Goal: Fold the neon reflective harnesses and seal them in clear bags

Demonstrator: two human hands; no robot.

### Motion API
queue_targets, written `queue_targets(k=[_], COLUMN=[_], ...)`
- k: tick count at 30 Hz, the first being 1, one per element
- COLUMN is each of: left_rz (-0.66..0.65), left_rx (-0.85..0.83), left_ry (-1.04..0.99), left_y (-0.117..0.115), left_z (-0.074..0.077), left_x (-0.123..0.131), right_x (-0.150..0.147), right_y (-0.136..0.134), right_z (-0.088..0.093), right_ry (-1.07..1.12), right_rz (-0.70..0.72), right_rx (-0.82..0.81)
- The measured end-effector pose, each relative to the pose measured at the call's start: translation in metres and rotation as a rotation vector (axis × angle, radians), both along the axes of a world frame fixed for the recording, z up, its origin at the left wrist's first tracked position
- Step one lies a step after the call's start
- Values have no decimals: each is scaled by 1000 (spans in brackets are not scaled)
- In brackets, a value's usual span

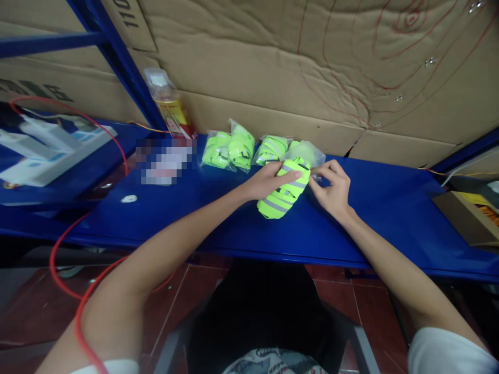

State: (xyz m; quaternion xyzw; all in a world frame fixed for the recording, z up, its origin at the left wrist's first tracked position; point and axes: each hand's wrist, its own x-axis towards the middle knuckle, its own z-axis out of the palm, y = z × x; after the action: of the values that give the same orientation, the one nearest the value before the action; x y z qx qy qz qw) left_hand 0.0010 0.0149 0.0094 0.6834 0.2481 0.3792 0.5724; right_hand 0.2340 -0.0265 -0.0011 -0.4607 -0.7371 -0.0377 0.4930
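Note:
A rolled bundle of neon-yellow bands with grey reflective stripes (284, 193) rests on the blue shelf (390, 218). My left hand (268, 181) curls round its upper left side, fingers pressed on it. My right hand (331, 188) pinches the mouth of a clear plastic bag (310, 152) at the bundle's top end. Behind them lie several bagged neon bundles (230, 150).
A plastic bottle with a yellow label (168, 104) stands against the cardboard wall (312, 72). White boxes (42, 150) sit at the left, an open carton (470, 215) at the right. A red cable (62, 249) loops down past the shelf's front edge.

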Motion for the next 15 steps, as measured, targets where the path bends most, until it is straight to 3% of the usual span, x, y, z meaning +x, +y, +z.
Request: queue_targets(k=[8, 15], left_rz=[-13, -14], left_rx=[115, 133], left_ry=[66, 158], left_y=[-3, -6], left_z=[10, 13], left_x=[-4, -1], right_x=[-9, -5], right_y=[-7, -6], right_z=[1, 0], right_ry=[138, 138], right_rz=[-49, -9], right_rx=[-85, 27])
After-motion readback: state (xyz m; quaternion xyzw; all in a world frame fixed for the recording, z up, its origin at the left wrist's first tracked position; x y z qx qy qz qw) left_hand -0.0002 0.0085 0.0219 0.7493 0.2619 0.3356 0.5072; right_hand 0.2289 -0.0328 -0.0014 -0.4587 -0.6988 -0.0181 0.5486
